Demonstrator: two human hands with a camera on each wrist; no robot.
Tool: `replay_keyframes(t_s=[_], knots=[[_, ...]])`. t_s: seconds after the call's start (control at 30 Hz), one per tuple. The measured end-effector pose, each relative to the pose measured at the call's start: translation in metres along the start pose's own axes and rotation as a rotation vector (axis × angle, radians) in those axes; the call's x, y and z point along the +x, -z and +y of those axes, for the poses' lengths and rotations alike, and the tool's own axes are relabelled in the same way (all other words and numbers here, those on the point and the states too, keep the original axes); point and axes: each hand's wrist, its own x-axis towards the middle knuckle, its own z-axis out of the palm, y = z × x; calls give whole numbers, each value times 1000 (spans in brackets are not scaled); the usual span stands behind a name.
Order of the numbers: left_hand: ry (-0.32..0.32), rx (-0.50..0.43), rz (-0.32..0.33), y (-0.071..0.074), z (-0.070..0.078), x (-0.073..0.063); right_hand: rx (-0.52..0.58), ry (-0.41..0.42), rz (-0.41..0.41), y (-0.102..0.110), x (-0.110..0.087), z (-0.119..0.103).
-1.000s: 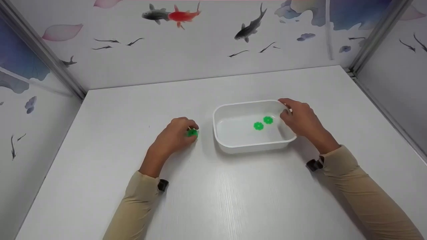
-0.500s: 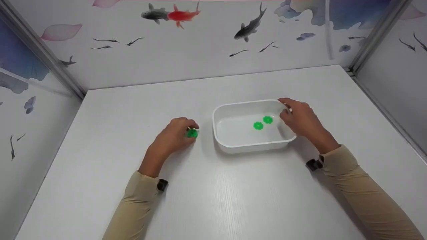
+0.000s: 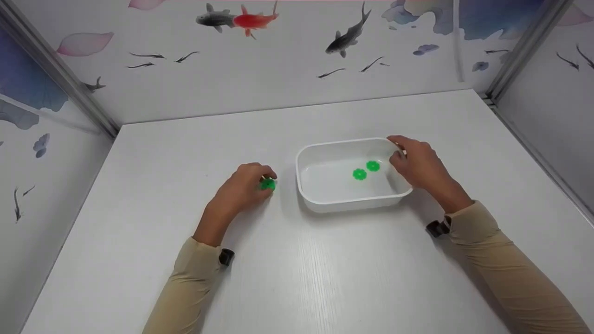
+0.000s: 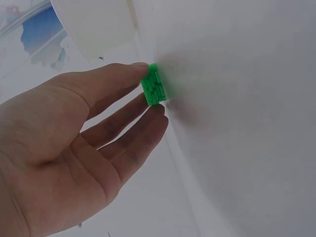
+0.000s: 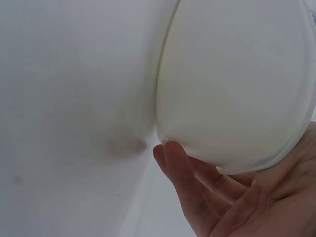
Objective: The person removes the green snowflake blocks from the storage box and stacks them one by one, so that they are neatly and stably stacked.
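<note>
My left hand [image 3: 243,188] pinches a small stack of green flower-shaped pieces [image 3: 267,184] just left of the white tub. In the left wrist view the stack [image 4: 154,85] shows several layers between thumb and fingertips, close to the tabletop. The white rectangular tub [image 3: 343,200] stands on the table with two flat green flower-shaped pieces on its floor, one nearer [image 3: 359,174] and one farther [image 3: 372,166]. At its right end my right hand [image 3: 422,164] grips the rim. The right wrist view has fingers [image 5: 180,168] against the tub's outer wall [image 5: 232,84].
A white table [image 3: 306,273] spreads under everything. Behind it rises a white panel [image 3: 278,69] printed with fish and petals, and more panels stand at left and right. Metal posts [image 3: 529,51] mark the corners.
</note>
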Motion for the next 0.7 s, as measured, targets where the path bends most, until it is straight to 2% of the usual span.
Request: replay_keyframes(t_s=[0.7], knots=[[25, 20, 12, 0, 1, 0, -4, -10, -6, 0, 1, 0]])
